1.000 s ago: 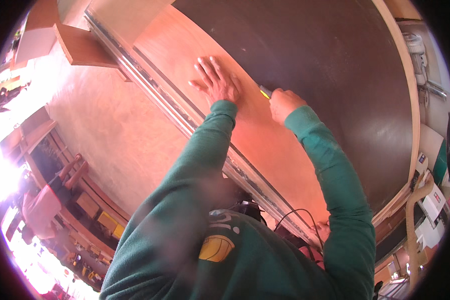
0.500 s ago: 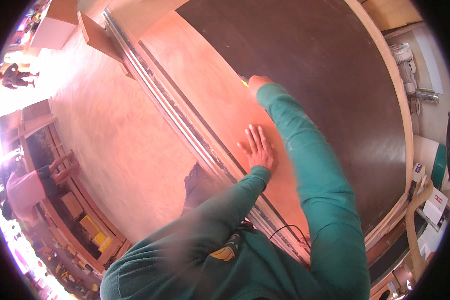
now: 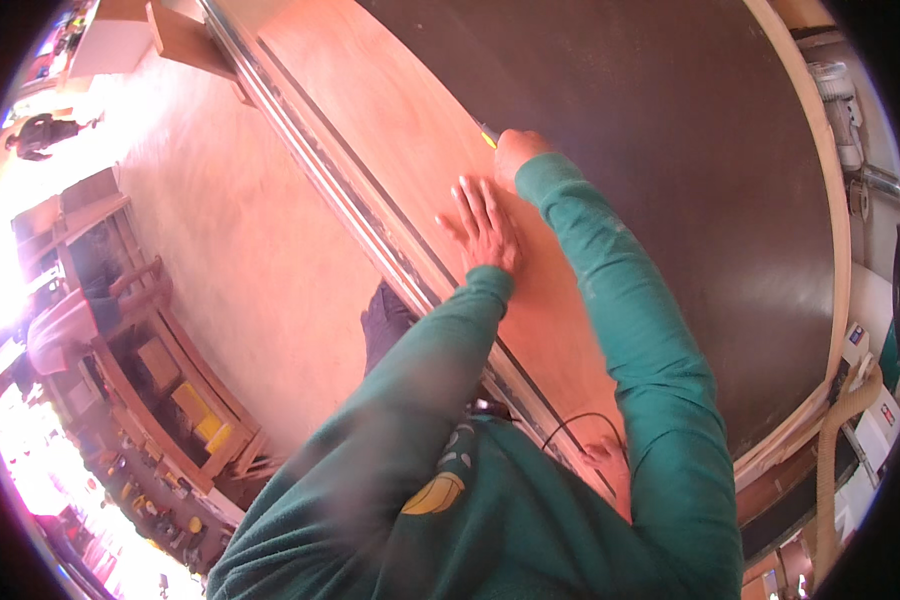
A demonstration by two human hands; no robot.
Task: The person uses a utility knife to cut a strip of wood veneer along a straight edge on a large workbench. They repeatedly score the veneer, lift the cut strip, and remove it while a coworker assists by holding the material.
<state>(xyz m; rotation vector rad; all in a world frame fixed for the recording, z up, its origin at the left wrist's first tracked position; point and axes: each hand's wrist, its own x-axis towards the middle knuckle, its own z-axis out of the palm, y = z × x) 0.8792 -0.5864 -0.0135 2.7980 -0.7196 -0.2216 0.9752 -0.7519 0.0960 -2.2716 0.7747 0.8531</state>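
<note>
My right hand [image 3: 522, 152] is closed round a small yellow tool [image 3: 489, 138] with a thin dark tip, which looks like a utility knife. Its tip meets the edge of a large dark sheet [image 3: 660, 200], where that sheet borders a pale wood panel [image 3: 400, 120]. Most of the tool is hidden in my fist. My left hand [image 3: 485, 228] lies on the pale panel with its fingers spread, left of and nearer than my right hand. Beneath my right arm another person's hand [image 3: 607, 458] rests by the near part of the panel.
A metal rail [image 3: 310, 150] runs along the panel's left side. A black cord [image 3: 580, 420] loops near my waist. To the right are a ribbed hose [image 3: 832, 460] and a white machine [image 3: 838, 110]. Wooden shelving [image 3: 160, 370] and a person [image 3: 65, 330] are at left.
My left hand has moved farther away along the pale panel, nearer my right hand. My right hand and the tool have shifted slightly farther. The other person's hand shows more.
</note>
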